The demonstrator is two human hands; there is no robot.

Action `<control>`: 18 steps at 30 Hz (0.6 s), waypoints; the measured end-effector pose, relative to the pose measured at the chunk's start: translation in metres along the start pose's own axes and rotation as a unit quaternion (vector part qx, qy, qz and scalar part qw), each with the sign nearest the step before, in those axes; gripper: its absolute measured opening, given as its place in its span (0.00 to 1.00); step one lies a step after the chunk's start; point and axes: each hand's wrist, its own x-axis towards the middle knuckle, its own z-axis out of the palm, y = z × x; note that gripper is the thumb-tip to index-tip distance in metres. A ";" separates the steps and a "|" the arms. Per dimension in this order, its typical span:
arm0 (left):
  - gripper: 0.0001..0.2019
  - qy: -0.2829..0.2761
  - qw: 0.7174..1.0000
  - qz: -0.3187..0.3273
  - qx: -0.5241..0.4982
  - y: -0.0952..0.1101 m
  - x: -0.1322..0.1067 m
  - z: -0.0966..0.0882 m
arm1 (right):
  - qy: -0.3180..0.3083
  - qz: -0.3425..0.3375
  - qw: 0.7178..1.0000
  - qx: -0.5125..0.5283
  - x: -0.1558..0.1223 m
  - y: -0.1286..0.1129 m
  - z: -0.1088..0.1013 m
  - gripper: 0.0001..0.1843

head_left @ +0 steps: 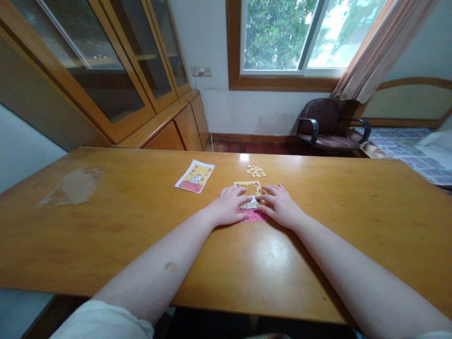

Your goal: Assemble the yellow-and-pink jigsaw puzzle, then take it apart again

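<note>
Small, partly assembled yellow-and-pink jigsaw puzzle (253,216) flat on the table (141,226), loose pieces (256,171) just beyond

The wooden table (106,226) was big and glossy, with a crumpled clear plastic bag (72,187) lying flat out at about ten o'clock on it. Behind that, around eleven, a glass-door cabinet (116,70) stood along the wall, and a wall socket (201,71) with a white cord plugged in sat near twelve. The window (300,33) was at one o'clock, with green trees outside and a peach curtain (377,47) pulled to its right. Dark armchair (323,125) under it, bed (413,146) off at two.
</note>
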 end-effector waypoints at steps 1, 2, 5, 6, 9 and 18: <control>0.29 -0.001 1.000 -0.003 -0.001 0.000 0.000 0.000 | -0.001 0.000 1.000 -0.001 0.000 0.000 0.000 0.20; 0.29 -0.001 1.000 -0.006 -0.001 0.000 0.000 0.000 | -0.002 0.000 1.000 -0.002 0.000 0.000 0.000 0.20; 0.32 -0.003 1.000 -0.015 0.000 0.000 0.000 0.000 | -0.003 0.003 1.000 -0.002 0.000 0.000 0.000 0.19; 0.32 -0.005 1.000 -0.017 0.001 0.000 0.000 0.000 | -0.003 0.004 1.000 -0.002 0.000 0.000 0.000 0.19; 0.33 -0.010 1.000 -0.020 0.004 -0.001 0.000 0.000 | -0.001 0.003 1.000 -0.003 0.000 0.000 0.000 0.19; 0.31 -0.003 1.000 -0.018 -0.011 -0.001 0.000 0.000 | -0.004 0.007 1.000 0.001 0.000 0.000 0.001 0.19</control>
